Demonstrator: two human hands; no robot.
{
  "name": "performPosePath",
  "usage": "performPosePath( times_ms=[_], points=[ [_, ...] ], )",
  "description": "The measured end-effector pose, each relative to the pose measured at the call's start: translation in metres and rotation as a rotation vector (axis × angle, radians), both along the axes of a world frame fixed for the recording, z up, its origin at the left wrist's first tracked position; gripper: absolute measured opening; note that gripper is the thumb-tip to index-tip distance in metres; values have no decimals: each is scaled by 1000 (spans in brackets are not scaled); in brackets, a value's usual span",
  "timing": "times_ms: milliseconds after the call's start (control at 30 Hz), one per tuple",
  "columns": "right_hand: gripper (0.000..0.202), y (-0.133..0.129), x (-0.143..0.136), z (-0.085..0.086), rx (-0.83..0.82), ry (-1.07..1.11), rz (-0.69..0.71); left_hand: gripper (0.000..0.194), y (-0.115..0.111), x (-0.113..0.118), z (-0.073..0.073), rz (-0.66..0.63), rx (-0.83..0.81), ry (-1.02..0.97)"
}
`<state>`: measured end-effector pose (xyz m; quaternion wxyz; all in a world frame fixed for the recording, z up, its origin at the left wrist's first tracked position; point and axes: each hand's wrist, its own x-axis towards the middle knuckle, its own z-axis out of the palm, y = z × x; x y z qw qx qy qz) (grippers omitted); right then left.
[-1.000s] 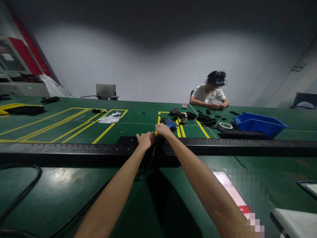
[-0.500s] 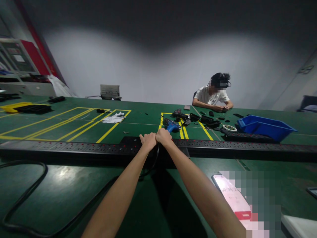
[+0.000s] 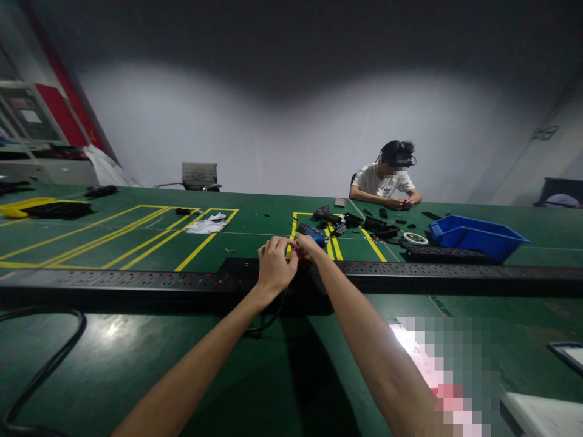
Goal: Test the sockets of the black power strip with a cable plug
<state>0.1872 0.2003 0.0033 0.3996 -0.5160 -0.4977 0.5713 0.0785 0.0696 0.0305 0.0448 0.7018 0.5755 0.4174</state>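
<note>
A long black power strip (image 3: 428, 280) with rows of sockets and red dots lies across the green table. My left hand (image 3: 276, 268) is over its middle, fingers bent, thumb toward the other hand. Close beside it, my right hand (image 3: 308, 246) is closed, its fingertips meeting the left ones. Whatever is between the fingers is too small or hidden to name. A black cable (image 3: 276, 317) hangs from the strip below my hands. Just beyond my right hand lies a blue power drill (image 3: 315, 234), partly covered by that hand.
A blue bin (image 3: 483, 237) stands at right, near a roll of tape (image 3: 415, 239) and several black parts (image 3: 380, 227). White papers (image 3: 207, 224) lie at left. A co-worker (image 3: 386, 176) sits across the table. A cable loop (image 3: 45, 364) lies at front left.
My left hand has turned, and its fingers have come up and curl toward my right hand. My right hand has shifted slightly right. The view has tilted a little.
</note>
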Motion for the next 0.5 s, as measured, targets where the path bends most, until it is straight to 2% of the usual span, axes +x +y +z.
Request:
performPosePath(
  times_ms=[33,67,167,233,267,333,400,433,500],
  points=[
    [32,2,6,3,-30,67,-15,21,-18,5,7,-175,-13,-73],
    [33,4,12,6,-51,136,-24,18,-37,10,14,-395,-95,-137],
    [36,3,26,12,-80,369,-33,23,-87,25,26,-1176,-604,-227],
    [37,0,31,13,-93,488,-46,33,-107,35,25,-1527,-921,-286],
    [37,-2,32,12,-101,532,-52,40,-112,39,23,-1624,-998,-339],
    [35,-5,35,11,-120,595,-54,54,-111,43,17,-1735,-1130,-426],
    [32,-7,40,8,-138,633,-47,63,-99,39,12,-1739,-1221,-454],
    [32,-7,43,6,-145,646,-44,64,-91,34,12,-1681,-1188,-464],
    [31,-7,51,3,-147,662,-51,63,-72,21,15,-1444,-996,-410]
  ],
)
